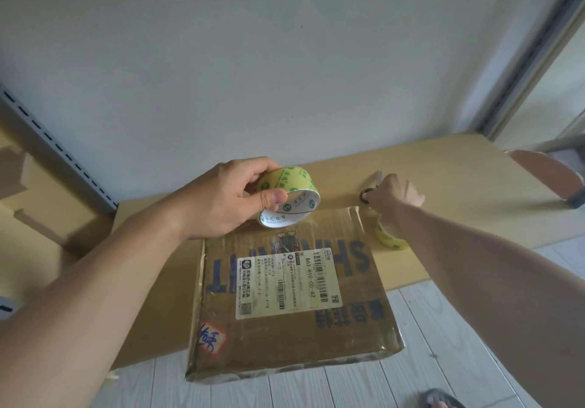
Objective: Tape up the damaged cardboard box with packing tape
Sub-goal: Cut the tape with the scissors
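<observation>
A flat brown cardboard box [285,328] with a white shipping label lies on the tan table [459,186], its near end hanging over the table's front edge. Above the box's far edge my left hand [228,202] grips a roll of clear packing tape [289,200] printed with green marks, thumb on its outer face. Beyond the box's far right corner my right hand [394,194] is curled on black-handled scissors [365,197], whose blades are hidden behind the hand. A second tape roll [387,236] lies on the table under my right forearm.
A pale wall stands right behind the table. Slotted metal shelving [57,151] with cardboard pieces is at the left. A chair back [544,176] shows at the table's right end. Below is light plank floor, with a slippered foot [438,399] at the bottom right.
</observation>
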Demonstrator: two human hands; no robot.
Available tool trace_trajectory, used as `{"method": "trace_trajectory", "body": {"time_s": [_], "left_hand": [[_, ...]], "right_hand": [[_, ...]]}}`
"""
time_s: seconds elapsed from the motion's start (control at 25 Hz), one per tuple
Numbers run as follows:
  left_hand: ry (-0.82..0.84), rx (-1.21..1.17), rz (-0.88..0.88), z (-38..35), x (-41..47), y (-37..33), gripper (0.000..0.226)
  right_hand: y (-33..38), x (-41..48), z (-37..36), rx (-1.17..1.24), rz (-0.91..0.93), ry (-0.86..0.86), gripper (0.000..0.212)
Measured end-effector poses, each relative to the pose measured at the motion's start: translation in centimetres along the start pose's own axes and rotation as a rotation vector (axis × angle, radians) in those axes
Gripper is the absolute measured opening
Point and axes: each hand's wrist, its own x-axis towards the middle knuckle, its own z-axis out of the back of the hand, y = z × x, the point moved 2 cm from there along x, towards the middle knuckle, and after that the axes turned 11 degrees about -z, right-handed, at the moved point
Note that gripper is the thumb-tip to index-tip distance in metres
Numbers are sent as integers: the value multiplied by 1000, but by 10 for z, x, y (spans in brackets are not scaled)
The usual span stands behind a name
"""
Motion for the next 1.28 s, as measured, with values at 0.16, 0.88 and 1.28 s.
{"method": "trace_trajectory", "body": {"time_s": [0.16, 0.88, 1.28], "left_hand": [[-31, 39, -7, 0, -1, -2, 27], [-309, -130, 123, 12, -22, 4, 9], [-404, -410, 169, 13, -24, 31, 18]], "right_hand": [[-8, 3, 23, 453, 2, 36, 36], [-29, -144, 139, 406, 880, 501, 19], [17, -214, 74, 159, 802, 311, 41]]}}
